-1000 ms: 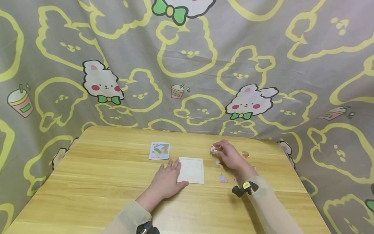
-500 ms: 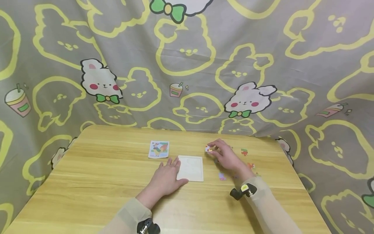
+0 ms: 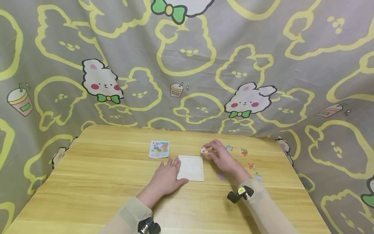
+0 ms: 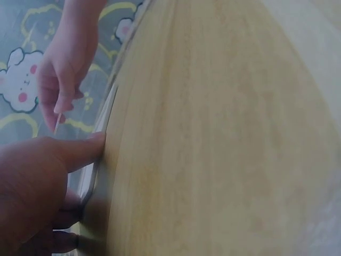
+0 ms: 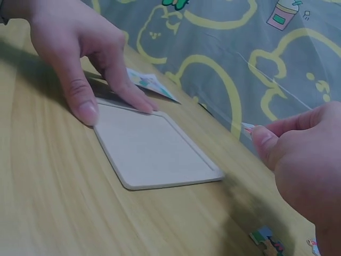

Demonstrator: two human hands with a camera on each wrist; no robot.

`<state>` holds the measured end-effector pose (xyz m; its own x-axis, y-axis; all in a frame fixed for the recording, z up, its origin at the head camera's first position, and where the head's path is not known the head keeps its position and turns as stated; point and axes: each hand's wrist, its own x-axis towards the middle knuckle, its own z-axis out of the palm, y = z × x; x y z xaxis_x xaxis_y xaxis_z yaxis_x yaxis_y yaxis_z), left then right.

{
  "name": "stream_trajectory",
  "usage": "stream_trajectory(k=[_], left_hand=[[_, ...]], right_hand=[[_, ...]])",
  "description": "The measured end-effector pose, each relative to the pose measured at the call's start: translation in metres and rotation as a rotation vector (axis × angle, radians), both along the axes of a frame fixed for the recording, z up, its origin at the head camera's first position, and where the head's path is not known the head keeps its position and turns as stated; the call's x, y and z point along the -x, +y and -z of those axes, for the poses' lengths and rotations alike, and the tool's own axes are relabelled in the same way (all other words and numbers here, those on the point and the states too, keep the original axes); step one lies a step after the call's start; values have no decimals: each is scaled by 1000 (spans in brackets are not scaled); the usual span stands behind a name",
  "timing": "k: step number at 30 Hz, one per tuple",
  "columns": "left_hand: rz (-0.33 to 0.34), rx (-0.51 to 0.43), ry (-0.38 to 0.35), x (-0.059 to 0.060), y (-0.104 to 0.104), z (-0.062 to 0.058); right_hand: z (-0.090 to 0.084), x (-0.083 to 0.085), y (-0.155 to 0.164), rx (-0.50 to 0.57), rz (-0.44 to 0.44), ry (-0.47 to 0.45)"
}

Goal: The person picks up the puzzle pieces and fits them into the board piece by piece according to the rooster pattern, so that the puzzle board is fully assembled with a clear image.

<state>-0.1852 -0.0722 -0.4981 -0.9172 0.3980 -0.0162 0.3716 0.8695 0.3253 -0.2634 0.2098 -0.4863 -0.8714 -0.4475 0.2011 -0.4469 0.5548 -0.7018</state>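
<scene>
Two digits of the right hand, the thumb and forefinger, pinch a small flat white puzzle piece with red and yellow print by its edge. From where I stand, the piece hangs in the air near the far right corner of a thin, square white tray with a slightly raised rim; the right wrist view shows it well clear of the tabletop.

The left hand has its fingers spread and nearly straight, palm downward, spanning the tray's left side: the thumb touches near its near left corner, the forefinger near its far left corner. It presses on that side and does not curl round it. The tray lies flat.

Just past the left fingertips is a small, nearly square printed card with a picture in green, orange and blue. Out to the right, beyond and under the right hand, loose multicoloured puzzle pieces lie scattered, some partly hidden by the arm.

Both forearms wear pale beige sleeves with black wrist cameras strapped on. All this is on a yellowish wood-grain table, with a grey fabric curtain patterned with yellow outlines and white rabbits behind it.
</scene>
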Motion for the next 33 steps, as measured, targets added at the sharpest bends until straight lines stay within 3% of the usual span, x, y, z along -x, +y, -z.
stream_trajectory(k=[33], left_hand=[[-12,6,12,-2,0,1]], right_hand=[[19,-11,-40,-30,-74,52]])
